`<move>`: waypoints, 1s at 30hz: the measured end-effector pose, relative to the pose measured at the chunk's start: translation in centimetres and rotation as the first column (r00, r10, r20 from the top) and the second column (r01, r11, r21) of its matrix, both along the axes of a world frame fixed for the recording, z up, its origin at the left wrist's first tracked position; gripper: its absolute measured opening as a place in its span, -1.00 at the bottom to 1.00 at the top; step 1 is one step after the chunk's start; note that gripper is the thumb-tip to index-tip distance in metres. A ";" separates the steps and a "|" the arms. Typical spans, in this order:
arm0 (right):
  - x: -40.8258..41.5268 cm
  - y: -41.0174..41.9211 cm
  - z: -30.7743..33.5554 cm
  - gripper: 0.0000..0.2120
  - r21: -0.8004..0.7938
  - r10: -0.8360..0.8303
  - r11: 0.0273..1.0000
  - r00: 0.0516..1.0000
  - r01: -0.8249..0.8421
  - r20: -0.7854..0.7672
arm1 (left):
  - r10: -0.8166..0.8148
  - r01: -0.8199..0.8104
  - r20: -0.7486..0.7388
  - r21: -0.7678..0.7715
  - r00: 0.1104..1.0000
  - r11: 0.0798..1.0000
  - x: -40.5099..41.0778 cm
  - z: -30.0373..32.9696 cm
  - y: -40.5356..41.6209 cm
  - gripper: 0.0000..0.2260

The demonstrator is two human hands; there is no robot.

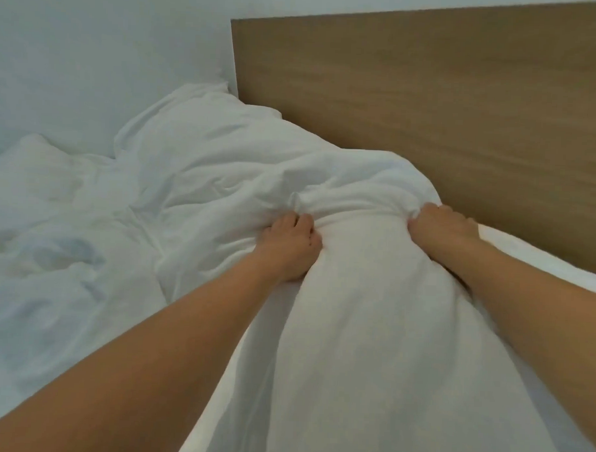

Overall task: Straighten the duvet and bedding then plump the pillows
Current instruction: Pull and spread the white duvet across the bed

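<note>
Looking down from my head, my left hand (291, 246) and my right hand (442, 227) each squeeze a bunch of the white duvet (351, 295). My fingers are curled tight in the cloth. The duvet is humped up between my hands, close beside the wooden headboard (429, 95). To my left lies rumpled bedding (70, 218), reaching the white wall (92, 66).

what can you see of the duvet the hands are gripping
The duvet is white, soft and heavily creased. It lies bunched across the bed beside the wooden headboard. The left hand and right hand each grip a fistful of it, and the fabric between them is gathered into a raised hump that runs toward the camera.
</note>
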State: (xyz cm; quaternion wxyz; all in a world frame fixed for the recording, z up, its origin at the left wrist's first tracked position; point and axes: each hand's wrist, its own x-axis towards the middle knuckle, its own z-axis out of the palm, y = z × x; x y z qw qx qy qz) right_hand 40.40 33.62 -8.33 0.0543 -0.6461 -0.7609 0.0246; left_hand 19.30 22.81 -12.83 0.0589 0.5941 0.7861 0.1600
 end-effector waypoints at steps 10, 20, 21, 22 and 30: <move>-4.3 -20.0 -2.3 -0.30 0.041 0.430 0.902 0.903 -0.430 0.010 | -0.019 0.005 -0.113 -0.123 0.993 0.992 -0.3 -3.8 -15.9 -0.47; -5.4 -48.6 -0.8 -0.17 -0.098 0.695 0.713 0.718 -0.694 -0.028 | 0.117 -0.196 -0.258 -0.302 0.959 0.933 -1.6 2.0 -52.0 -0.32; -6.2 -51.0 -0.7 -0.13 -0.190 0.740 0.657 0.672 -0.730 -0.020 | 0.126 -0.216 -0.249 -0.377 0.960 0.901 -2.5 2.1 -54.7 -0.28; -7.1 -53.0 -0.8 -0.10 -0.275 0.765 0.615 0.644 -0.739 -0.020 | 0.139 -0.238 -0.240 -0.450 0.961 0.861 -3.5 2.1 -56.7 -0.22; -16.4 -59.3 -9.9 0.10 -0.538 0.827 0.490 0.561 -0.686 0.037 | 0.158 -0.352 -0.356 -0.588 0.921 0.728 -12.2 -6.0 -62.0 -0.01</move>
